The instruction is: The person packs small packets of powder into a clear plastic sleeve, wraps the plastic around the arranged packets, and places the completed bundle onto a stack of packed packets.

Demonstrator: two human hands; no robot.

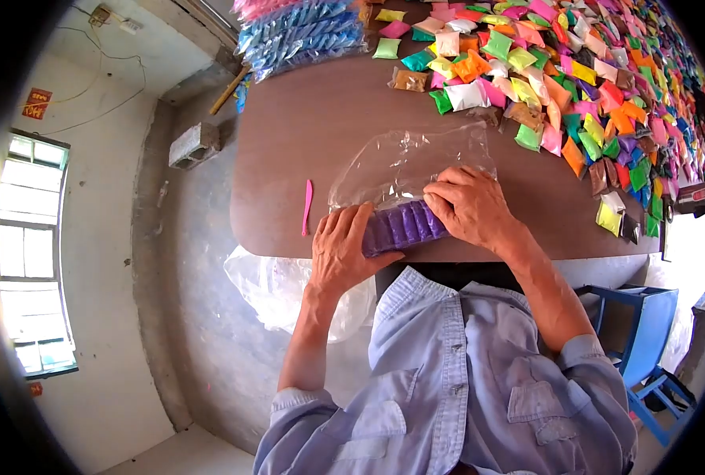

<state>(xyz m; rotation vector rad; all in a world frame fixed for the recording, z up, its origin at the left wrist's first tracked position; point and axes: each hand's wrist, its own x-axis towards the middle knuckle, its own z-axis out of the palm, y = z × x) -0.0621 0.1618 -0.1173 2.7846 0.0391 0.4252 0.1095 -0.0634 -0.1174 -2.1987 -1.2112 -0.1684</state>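
Observation:
A row of purple packets (404, 227) lies inside a clear plastic bag (400, 162) at the table's near edge. Around the row's left end my left hand (343, 244) is closed, thumb on the near side and fingers on the far side. My right hand (473, 207) is closed at the right end, its curled fingers gripping the bag beside the packets. The bag's loose, see-through part spreads away from me over the table. Both palms are hidden. To the left of my left hand lies a thin pink plastic stick (307, 207), touched by neither hand.
A large heap of small colourful packets (558, 87) covers the brown table's (281, 150) far right. Stacked bags of blue packets (301, 36) stand at the far left. Clear plastic (269, 289) hangs below the table edge. A blue stool (645, 332) stands at right.

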